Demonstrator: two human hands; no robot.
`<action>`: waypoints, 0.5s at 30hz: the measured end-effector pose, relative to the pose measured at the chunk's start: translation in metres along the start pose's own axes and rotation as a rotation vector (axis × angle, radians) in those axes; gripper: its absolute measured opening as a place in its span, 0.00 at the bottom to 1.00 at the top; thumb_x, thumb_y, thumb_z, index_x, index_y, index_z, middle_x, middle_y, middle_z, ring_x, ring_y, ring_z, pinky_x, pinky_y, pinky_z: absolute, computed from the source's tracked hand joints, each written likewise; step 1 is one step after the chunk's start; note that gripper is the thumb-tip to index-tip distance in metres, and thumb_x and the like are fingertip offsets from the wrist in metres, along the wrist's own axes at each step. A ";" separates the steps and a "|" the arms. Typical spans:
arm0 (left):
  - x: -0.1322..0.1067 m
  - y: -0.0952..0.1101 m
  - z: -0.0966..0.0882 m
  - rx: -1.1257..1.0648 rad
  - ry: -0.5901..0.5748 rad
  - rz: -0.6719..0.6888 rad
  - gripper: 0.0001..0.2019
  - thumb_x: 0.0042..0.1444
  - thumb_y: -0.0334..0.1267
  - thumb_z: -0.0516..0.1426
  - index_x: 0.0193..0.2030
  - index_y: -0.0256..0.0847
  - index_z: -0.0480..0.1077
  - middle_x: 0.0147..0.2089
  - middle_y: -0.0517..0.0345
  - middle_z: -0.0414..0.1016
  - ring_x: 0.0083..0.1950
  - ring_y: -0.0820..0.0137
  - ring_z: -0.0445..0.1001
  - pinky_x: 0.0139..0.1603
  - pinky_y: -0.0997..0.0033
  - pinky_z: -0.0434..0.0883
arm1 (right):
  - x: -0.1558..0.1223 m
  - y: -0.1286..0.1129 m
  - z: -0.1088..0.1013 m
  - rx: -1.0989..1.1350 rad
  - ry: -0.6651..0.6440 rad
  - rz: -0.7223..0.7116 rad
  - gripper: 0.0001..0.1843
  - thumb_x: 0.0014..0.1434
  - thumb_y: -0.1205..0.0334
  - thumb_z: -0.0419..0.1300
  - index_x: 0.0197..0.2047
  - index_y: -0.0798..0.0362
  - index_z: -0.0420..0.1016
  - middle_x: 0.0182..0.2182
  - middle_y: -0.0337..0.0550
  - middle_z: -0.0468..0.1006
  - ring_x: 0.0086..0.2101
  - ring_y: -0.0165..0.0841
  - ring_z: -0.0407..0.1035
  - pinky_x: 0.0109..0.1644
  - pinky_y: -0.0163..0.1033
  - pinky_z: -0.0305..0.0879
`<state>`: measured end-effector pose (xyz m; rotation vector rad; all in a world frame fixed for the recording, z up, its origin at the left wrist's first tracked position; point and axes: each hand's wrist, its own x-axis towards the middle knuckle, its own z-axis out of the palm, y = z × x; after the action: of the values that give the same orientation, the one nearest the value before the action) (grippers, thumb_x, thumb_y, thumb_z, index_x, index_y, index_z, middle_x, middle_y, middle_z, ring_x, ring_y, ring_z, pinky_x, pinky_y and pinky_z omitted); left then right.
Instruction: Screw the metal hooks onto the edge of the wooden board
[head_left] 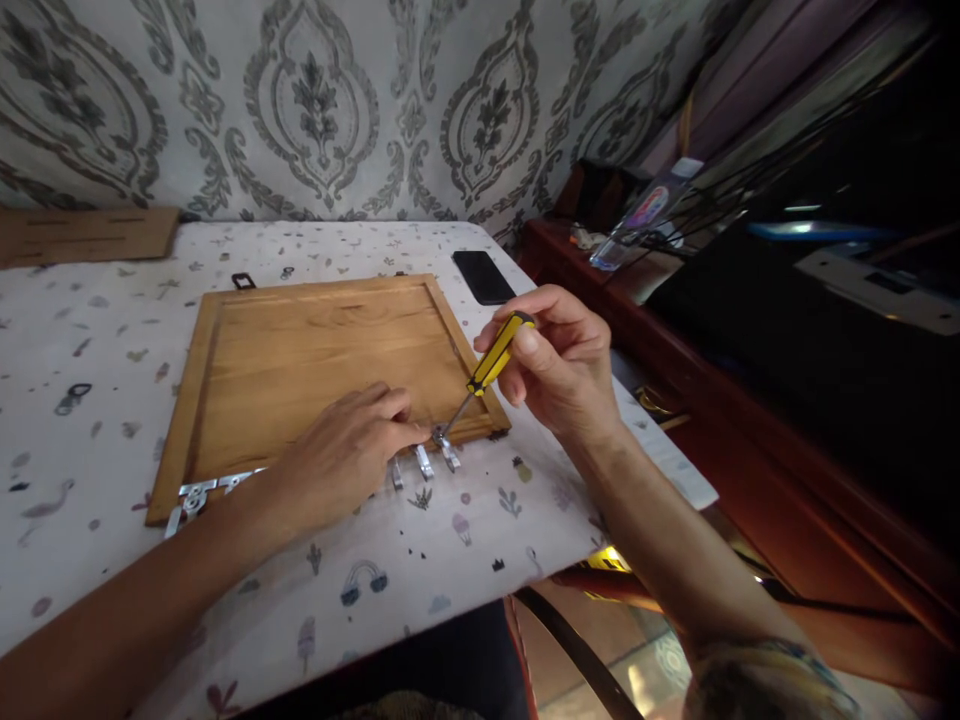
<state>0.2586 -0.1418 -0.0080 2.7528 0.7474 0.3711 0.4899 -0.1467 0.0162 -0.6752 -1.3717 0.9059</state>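
A wooden board with a raised frame (330,335) lies flat on the table. Along its near edge runs a silver metal hook rail (225,483), its middle covered by my left hand and forearm. Several of its hooks show, including one hook (424,462) beside my fingers. My left hand (352,440) rests on the board and rail, fingers bent, the index fingertip against the metal near the rail's right end. My right hand (559,360) is closed around the handle of a yellow and black screwdriver (493,355). The screwdriver is tilted, its tip at the rail's right end.
A patterned white cloth covers the table (465,560). A black phone (481,277) lies behind the board's right corner. Flat cardboard (82,235) is at the far left. To the right, a clear bottle (637,215) stands tilted on a reddish-brown cabinet (720,440).
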 end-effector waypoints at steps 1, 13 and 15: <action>0.000 0.000 0.001 -0.003 0.005 0.005 0.21 0.66 0.21 0.51 0.47 0.46 0.83 0.40 0.55 0.72 0.43 0.66 0.69 0.41 0.66 0.66 | -0.001 0.000 0.000 -0.021 0.017 0.005 0.19 0.58 0.47 0.74 0.40 0.49 0.74 0.29 0.34 0.82 0.13 0.19 0.61 0.13 0.27 0.59; -0.001 -0.001 0.000 -0.012 -0.011 0.013 0.21 0.64 0.20 0.51 0.47 0.45 0.82 0.40 0.56 0.71 0.43 0.65 0.69 0.41 0.65 0.65 | -0.002 -0.002 -0.003 -0.109 0.013 0.000 0.17 0.61 0.44 0.71 0.46 0.47 0.81 0.30 0.35 0.82 0.13 0.21 0.62 0.14 0.31 0.61; -0.001 -0.001 0.000 -0.010 -0.003 0.011 0.22 0.64 0.19 0.51 0.47 0.45 0.82 0.40 0.56 0.71 0.43 0.65 0.69 0.41 0.66 0.65 | -0.001 -0.002 -0.003 -0.102 0.015 0.007 0.18 0.59 0.44 0.72 0.42 0.48 0.79 0.31 0.36 0.83 0.13 0.21 0.62 0.14 0.30 0.60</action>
<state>0.2571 -0.1413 -0.0086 2.7488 0.7282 0.3720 0.4935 -0.1481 0.0173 -0.7633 -1.4100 0.8395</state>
